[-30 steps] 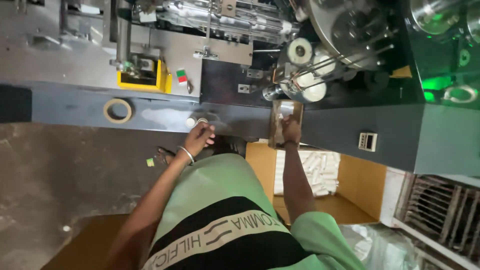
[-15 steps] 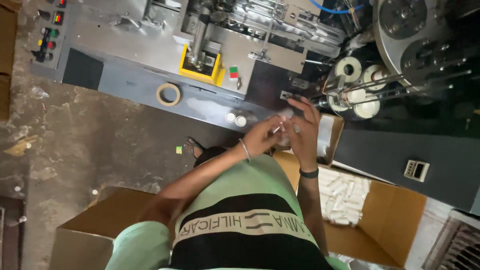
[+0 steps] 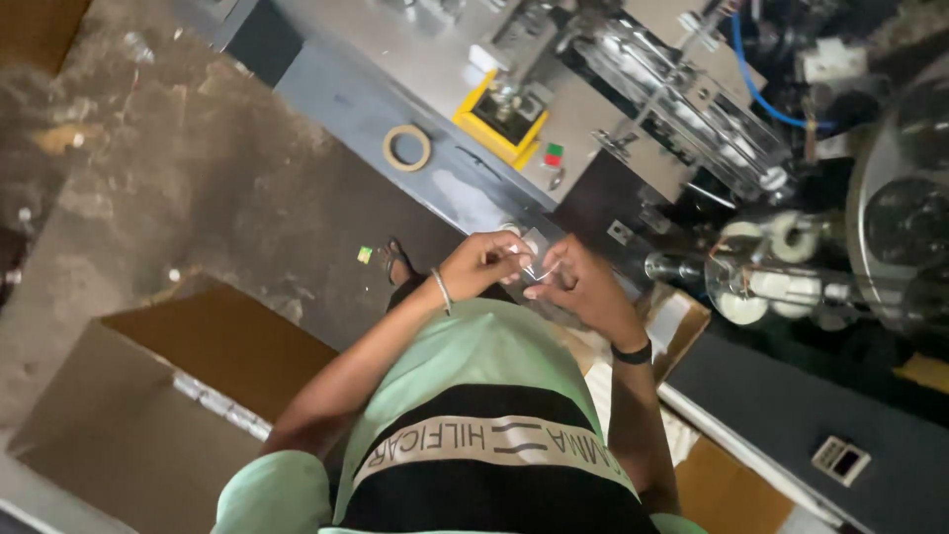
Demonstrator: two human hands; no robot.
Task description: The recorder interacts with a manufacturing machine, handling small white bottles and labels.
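Observation:
My left hand (image 3: 484,263), with a metal bangle on the wrist, and my right hand (image 3: 576,284), with a black wristband, meet in front of my chest. Both pinch a small thin pale strip (image 3: 540,269) between their fingertips. The hands hover just before the grey machine ledge (image 3: 465,193). My green and black shirt (image 3: 484,435) fills the bottom of the view.
A roll of tape (image 3: 406,147) lies on the ledge beside a yellow box (image 3: 499,121) and red and green buttons (image 3: 554,154). White rollers (image 3: 781,267) and a blue hose (image 3: 756,84) sit at the right. An open cardboard box (image 3: 188,396) stands at lower left.
My hands left the machine ledge and came together at my chest, pinching the strip. The view swung, so the machine now runs diagonally and the cardboard box shows at left.

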